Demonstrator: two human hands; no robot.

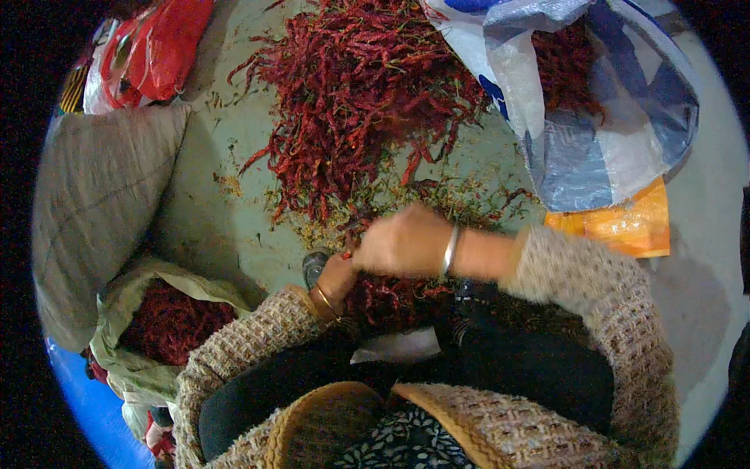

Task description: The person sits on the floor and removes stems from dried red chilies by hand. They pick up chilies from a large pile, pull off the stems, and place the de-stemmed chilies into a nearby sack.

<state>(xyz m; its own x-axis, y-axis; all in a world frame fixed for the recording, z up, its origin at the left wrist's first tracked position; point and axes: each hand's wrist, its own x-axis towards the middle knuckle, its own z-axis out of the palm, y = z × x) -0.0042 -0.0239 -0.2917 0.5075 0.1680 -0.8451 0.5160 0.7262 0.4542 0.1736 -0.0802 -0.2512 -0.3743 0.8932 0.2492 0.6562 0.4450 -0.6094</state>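
Observation:
My hands meet low in front of me, over a heap of dried red chillies point(363, 88) on the floor. My left hand point(335, 281), with a thin gold-coloured bangle, is closed; a red bit of dried chilli point(347, 255) shows at its fingertips. Against it lies my right hand point(401, 243), blurred and curled, wearing a silver-coloured bangle point(450, 251); what its fingers hold is hidden. Pale stems and chilli scraps point(463, 193) lie just beyond the hands. More dried chillies point(392, 296) lie between my feet.
At the upper right a white and blue woven sack point(586, 170) gapes, with chillies inside, over an orange packet point(621, 225). An open pale sack point(170, 267) of chillies stands at left, beside a full grey sack point(99, 217). Red bags point(170, 53) lie at the upper left.

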